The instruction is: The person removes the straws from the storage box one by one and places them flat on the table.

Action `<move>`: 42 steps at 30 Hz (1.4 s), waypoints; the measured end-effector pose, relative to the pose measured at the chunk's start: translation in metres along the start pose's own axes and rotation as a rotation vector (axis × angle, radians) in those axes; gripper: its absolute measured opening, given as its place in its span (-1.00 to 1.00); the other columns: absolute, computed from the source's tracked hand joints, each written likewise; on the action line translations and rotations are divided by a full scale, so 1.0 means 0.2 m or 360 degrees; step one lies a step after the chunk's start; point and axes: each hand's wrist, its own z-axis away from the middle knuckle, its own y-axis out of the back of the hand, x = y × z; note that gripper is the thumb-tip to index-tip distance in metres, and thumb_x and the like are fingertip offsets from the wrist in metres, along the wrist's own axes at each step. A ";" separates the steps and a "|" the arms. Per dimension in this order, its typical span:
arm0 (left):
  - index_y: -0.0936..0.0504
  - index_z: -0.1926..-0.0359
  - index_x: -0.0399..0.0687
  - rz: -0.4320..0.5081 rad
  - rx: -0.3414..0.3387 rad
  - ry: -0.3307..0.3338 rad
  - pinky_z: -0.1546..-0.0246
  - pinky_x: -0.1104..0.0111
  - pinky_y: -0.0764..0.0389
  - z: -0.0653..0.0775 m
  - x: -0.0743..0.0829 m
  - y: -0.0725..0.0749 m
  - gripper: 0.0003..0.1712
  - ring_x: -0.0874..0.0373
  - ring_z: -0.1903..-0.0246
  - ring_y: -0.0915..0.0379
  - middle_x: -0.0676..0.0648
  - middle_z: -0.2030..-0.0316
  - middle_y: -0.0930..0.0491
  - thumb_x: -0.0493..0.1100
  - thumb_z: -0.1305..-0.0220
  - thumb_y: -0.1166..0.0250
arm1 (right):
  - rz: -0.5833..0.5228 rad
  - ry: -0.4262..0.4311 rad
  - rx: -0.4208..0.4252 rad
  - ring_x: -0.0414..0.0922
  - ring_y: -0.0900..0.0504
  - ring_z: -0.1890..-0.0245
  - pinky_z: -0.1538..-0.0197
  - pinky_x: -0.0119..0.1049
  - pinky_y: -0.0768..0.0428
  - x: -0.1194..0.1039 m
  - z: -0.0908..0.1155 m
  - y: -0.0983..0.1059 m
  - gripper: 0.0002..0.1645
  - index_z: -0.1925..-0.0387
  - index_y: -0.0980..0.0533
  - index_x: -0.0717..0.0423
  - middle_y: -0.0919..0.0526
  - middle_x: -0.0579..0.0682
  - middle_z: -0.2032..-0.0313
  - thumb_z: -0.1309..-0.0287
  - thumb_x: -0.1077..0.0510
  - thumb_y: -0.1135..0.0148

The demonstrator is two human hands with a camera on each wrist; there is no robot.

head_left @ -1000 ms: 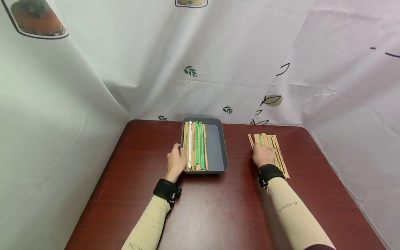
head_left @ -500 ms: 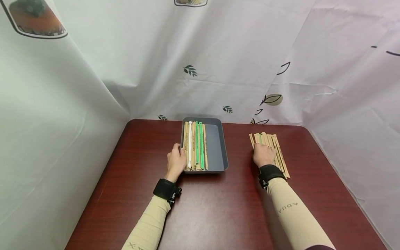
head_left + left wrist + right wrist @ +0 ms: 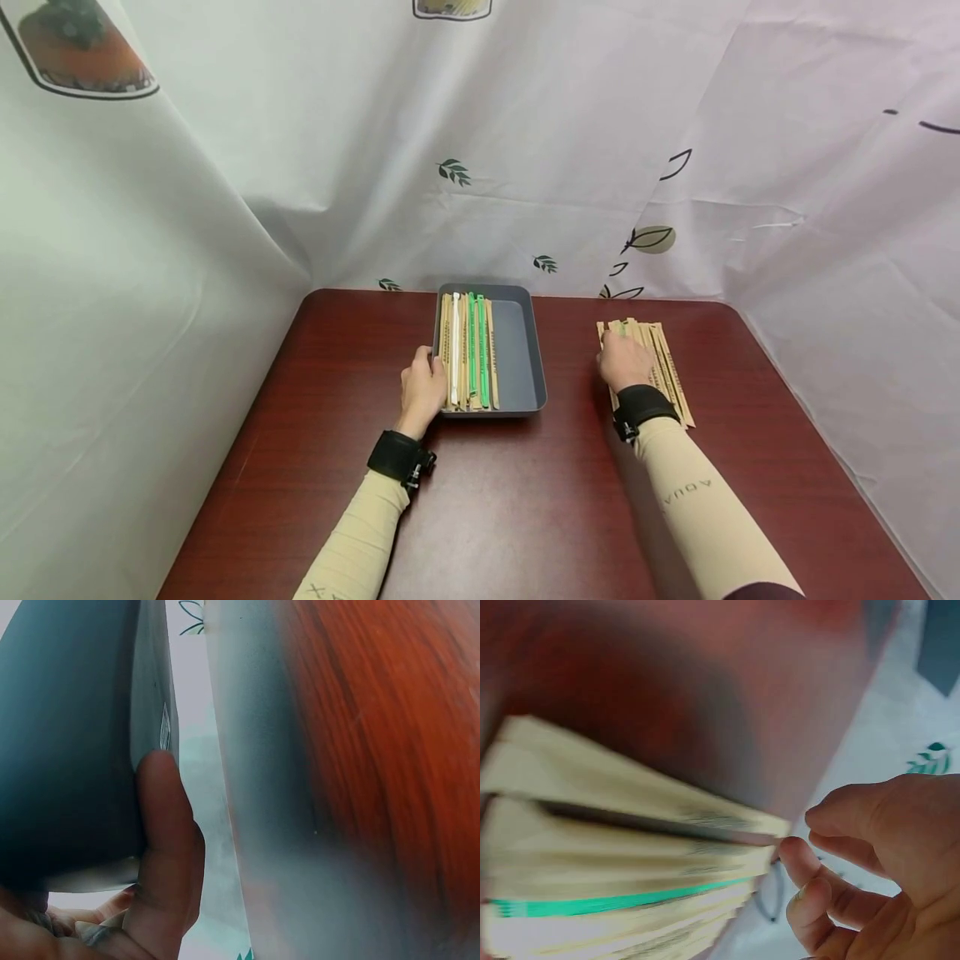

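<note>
My left hand [image 3: 423,388] grips the left wall of a grey tray [image 3: 529,350], with one finger [image 3: 161,817] straight along its outer side in the left wrist view. Inside the tray, paper-wrapped straws [image 3: 465,354] lie side by side along the left, mostly brown, some green and one white. At the right, my right hand [image 3: 627,363] is over a second row of wrapped straws [image 3: 670,375], brown with a green one among them. In the right wrist view its thumb and forefinger stand apart, right at the far end of the outermost brown straw [image 3: 652,780].
Both rows rest on a dark red-brown table [image 3: 510,500]. Behind it and along its sides hangs a white printed cloth [image 3: 375,167], close to the table's far edge. The tray stands near that edge, and bare tabletop lies between it and the right-hand row.
My right hand has shifted slightly left and toward the far end of the row, over the leftmost straw. The left hand and tray have stayed in place.
</note>
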 end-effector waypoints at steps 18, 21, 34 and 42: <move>-0.45 -0.34 -0.18 -0.0004 0.0005 0.0002 0.54 0.24 -0.29 0.01 0.00 -0.01 -0.57 0.04 0.67 -0.29 -0.11 0.61 -0.43 -0.10 -0.62 0.02 | -0.0130 0.0254 0.0152 0.15 -0.71 0.25 0.06 0.11 -0.46 -0.66 -0.01 0.10 -0.61 -0.17 -0.62 0.09 -0.78 0.16 0.15 -0.36 0.12 -0.23; -0.47 -0.32 -0.19 -0.0015 0.0026 -0.0013 0.50 0.24 -0.32 0.01 0.00 -0.01 -0.59 0.03 0.63 -0.32 -0.12 0.57 -0.46 -0.11 -0.61 0.00 | -0.0115 0.0313 0.0132 0.10 -0.68 0.34 0.10 0.05 -0.45 -0.75 0.02 0.07 -0.59 -0.21 -0.62 0.08 -0.78 0.13 0.22 -0.37 0.13 -0.24; -0.49 -0.28 -0.19 -0.0027 0.0027 -0.0019 0.46 0.21 -0.38 0.02 0.01 -0.01 -0.60 -0.02 0.54 -0.44 -0.17 0.49 -0.54 -0.11 -0.61 0.00 | -0.0031 0.0495 0.0028 0.01 -0.57 0.53 0.23 -0.04 -0.40 -0.93 0.12 -0.07 -0.90 0.15 -0.64 0.02 -0.60 0.00 0.56 -0.41 0.15 -0.22; -0.48 -0.30 -0.21 -0.0030 0.0017 -0.0026 0.49 0.23 -0.35 0.02 0.00 -0.01 -0.60 0.01 0.58 -0.40 -0.16 0.51 -0.51 -0.12 -0.62 0.01 | 0.0010 0.0491 -0.0019 -0.05 -0.44 0.63 0.33 -0.17 -0.20 -0.94 0.14 -0.10 -0.71 0.43 -0.49 -0.01 -0.45 -0.05 0.67 -0.48 0.23 -0.06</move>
